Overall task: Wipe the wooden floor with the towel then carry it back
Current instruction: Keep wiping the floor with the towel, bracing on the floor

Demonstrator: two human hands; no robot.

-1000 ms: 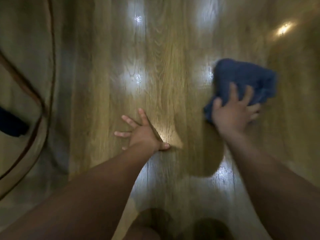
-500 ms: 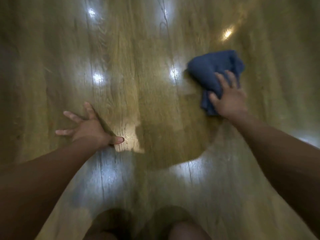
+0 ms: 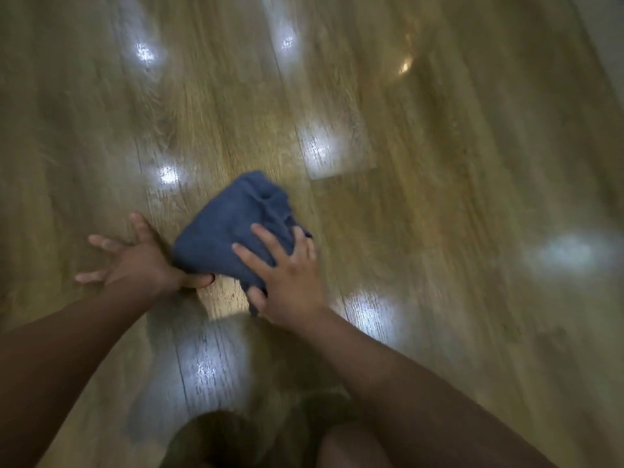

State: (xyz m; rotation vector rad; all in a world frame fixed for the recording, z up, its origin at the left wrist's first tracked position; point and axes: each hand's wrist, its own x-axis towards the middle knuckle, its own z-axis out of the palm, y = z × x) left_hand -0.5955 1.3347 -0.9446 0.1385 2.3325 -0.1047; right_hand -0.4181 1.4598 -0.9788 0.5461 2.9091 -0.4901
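Observation:
A crumpled dark blue towel (image 3: pixel 229 228) lies on the glossy wooden floor (image 3: pixel 422 197) in the middle of the view. My right hand (image 3: pixel 287 275) presses flat on the towel's near right part, fingers spread and fairly straight. My left hand (image 3: pixel 135 261) rests on the floor just left of the towel, fingers splayed, its thumb touching the towel's near left edge. Both forearms reach in from the bottom of the view.
Plank floor stretches all around, with several bright light reflections on it. My knees (image 3: pixel 351 447) show at the bottom edge. A pale strip (image 3: pixel 607 45), perhaps a wall or skirting, runs along the top right corner.
My right hand has swept the towel leftward and nearer across the floor, up against my left hand. The left hand has stayed planted; the view has shifted.

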